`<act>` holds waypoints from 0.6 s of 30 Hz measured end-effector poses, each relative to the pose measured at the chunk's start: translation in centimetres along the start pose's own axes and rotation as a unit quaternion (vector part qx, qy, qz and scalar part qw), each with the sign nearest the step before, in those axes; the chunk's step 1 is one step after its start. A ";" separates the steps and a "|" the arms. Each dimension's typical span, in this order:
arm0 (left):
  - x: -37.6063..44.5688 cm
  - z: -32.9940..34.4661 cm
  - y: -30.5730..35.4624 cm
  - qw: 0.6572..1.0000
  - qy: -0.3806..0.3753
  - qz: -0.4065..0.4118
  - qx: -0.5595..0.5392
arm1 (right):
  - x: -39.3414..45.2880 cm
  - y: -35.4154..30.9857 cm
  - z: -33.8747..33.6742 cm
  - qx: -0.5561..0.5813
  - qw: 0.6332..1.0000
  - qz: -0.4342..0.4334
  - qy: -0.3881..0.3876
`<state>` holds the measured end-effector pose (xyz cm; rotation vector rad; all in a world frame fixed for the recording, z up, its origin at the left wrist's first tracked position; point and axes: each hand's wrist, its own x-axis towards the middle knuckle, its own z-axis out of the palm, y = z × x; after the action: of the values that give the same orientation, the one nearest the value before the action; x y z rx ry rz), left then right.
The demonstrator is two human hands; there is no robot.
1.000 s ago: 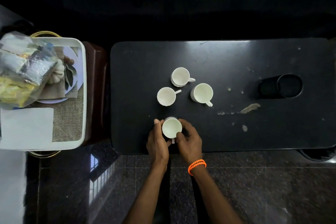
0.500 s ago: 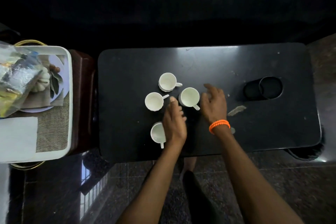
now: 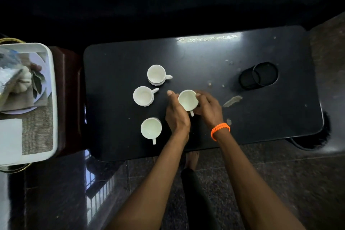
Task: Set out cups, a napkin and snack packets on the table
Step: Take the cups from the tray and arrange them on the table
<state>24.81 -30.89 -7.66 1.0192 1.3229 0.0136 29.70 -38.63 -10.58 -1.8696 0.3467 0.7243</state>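
Observation:
Several white cups stand on the black table (image 3: pixel 205 58). Both my hands hold one white cup (image 3: pixel 187 99) near the table's middle, its handle pointing toward me. My left hand (image 3: pixel 176 115) grips its left side and my right hand (image 3: pixel 208 107), with an orange bead bracelet at the wrist, grips its right side. A second cup (image 3: pixel 151 128) stands near the front edge, a third cup (image 3: pixel 143 96) to the left, a fourth cup (image 3: pixel 156 74) behind. On the white tray (image 3: pixel 53 84) at the left lie snack packets (image 3: pixel 9 78) and a white napkin (image 3: pixel 10 140).
A black round holder (image 3: pixel 258 76) lies on its side at the table's right. Scuffed patches mark the tabletop near it. A dark red stool (image 3: pixel 69 99) sits between tray and table. My foot shows on the dark tiled floor below the table's front edge.
Both hands let go of the front cup, reached forward, and now close around the right-hand cup of the back three. The front cup stays near the table edge.

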 end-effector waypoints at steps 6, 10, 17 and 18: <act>-2.0 -1.3 -2.8 1.000 0.007 0.008 0.026 | -2.7 3.7 -1.0 0.028 0.999 0.021 0.019; -1.9 -2.0 -4.1 0.999 0.017 0.007 0.030 | -3.7 5.1 -0.7 0.057 0.997 0.032 0.027; -1.7 -3.5 -4.5 0.989 -0.020 0.076 0.121 | -4.3 6.4 -0.7 -0.019 0.998 -0.003 0.056; -1.7 -4.1 -4.6 0.979 -0.010 0.129 0.160 | -4.6 6.3 -0.8 -0.072 0.995 -0.037 0.066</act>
<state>18.66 -32.05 -8.75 1.4585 1.1891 -0.0136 22.97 -42.33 -12.17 -2.0624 0.3131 0.5904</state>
